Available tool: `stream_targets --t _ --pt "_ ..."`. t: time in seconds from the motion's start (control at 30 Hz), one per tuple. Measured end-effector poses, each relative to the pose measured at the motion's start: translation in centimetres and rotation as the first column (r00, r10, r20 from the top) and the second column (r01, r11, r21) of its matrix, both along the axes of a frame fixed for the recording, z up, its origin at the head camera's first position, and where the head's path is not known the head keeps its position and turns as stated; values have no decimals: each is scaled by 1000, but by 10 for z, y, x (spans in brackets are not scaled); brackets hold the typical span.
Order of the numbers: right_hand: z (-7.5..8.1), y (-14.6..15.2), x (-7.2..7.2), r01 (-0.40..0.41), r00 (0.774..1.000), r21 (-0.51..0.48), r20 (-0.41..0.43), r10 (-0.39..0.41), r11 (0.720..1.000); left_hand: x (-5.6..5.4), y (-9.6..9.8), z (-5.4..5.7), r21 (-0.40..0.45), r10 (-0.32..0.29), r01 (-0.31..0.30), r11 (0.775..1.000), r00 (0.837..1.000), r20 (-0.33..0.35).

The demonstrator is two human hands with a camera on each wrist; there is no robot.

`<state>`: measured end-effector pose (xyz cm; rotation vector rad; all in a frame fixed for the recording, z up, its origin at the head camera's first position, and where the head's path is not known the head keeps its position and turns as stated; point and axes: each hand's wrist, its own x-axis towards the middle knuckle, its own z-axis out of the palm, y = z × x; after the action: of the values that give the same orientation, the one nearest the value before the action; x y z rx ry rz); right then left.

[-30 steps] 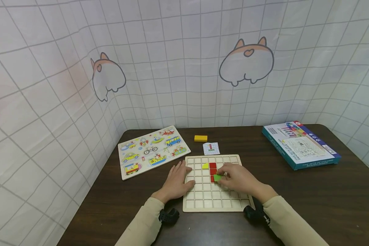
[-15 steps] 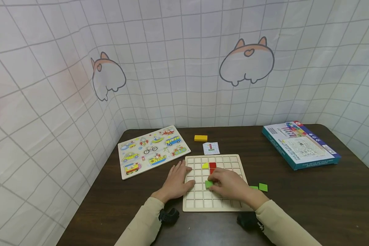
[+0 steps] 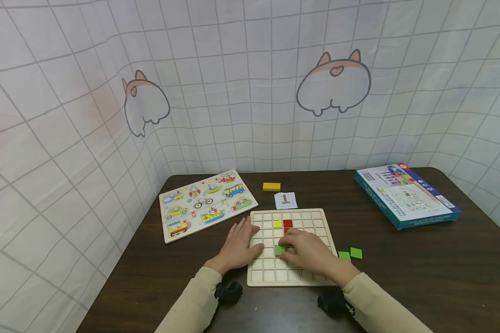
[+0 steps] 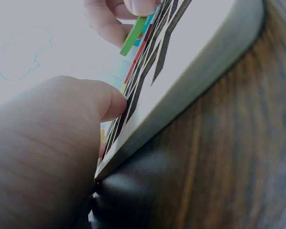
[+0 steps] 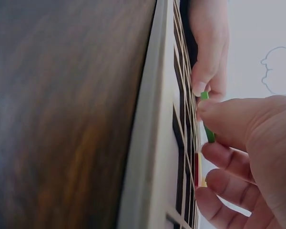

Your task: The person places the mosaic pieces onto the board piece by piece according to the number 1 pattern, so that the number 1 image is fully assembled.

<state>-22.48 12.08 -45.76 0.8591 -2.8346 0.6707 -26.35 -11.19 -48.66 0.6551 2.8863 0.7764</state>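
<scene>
A pale wooden grid board (image 3: 271, 280) lies before me, with a yellow tile (image 3: 277, 224) and red tiles (image 3: 288, 223) set in its cells. My right hand (image 3: 310, 252) pinches a green square tile (image 3: 279, 250) between thumb and finger, covering part of the red column. In the left wrist view the green tile (image 4: 133, 36) is tilted just above the grid; the right wrist view shows the green tile (image 5: 209, 131) edge-on. My left hand (image 3: 236, 245) rests on the board's left edge, its thumb over the outer cells.
Two loose green tiles (image 3: 356, 253) lie right of the board. Behind it are a small card (image 3: 285, 200) with a printed pattern and a yellow block (image 3: 271, 187). A picture puzzle board (image 3: 208, 208) stands left, a flat box (image 3: 408, 196) at far right.
My right hand has moved left and slightly nearer me with the green tile, off the red column. Loose green tiles right of the board have come into view. The left hand stays put.
</scene>
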Motion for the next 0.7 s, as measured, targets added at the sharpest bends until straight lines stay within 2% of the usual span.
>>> stream_targets --t 0.17,0.7 --pt "-1 -2 1 -8 1000 12 18 8 1000 -1 -1 -1 3 0 0 1000 1000 -2" --pt "-5 -2 1 -12 1000 -16 -17 11 1000 -1 0 -1 1 -1 1 1000 1000 -3"
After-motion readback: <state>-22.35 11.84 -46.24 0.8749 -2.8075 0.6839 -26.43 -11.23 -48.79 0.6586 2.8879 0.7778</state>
